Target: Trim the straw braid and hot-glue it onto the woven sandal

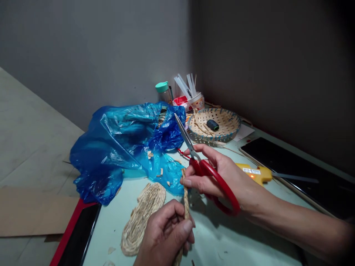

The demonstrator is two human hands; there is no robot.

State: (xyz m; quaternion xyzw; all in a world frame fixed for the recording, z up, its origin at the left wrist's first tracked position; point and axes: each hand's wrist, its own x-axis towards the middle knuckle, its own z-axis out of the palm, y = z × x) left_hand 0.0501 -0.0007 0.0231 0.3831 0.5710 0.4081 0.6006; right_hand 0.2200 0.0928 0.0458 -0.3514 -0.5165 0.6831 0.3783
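Observation:
A braided straw cord (186, 201) runs upright between my two hands. My left hand (169, 231) is closed round its lower part, thumb pressed on it. My right hand (215, 170) carries red-handled scissors (226, 192), blades pointing up and to the left, and its thumb and fingertip also pinch the cord's top end. The blades are clear of the cord. Beside my left hand, a flat oval coil of braided straw (144, 218) lies on the pale table (111, 218).
A blue plastic bag (119, 136) bulges at the left. Behind are a woven basket (224, 116) with a dark thread spool (212, 125), a cup (196, 100) of translucent sticks and a green-lidded jar (163, 92). A yellow glue gun (256, 173) lies at right.

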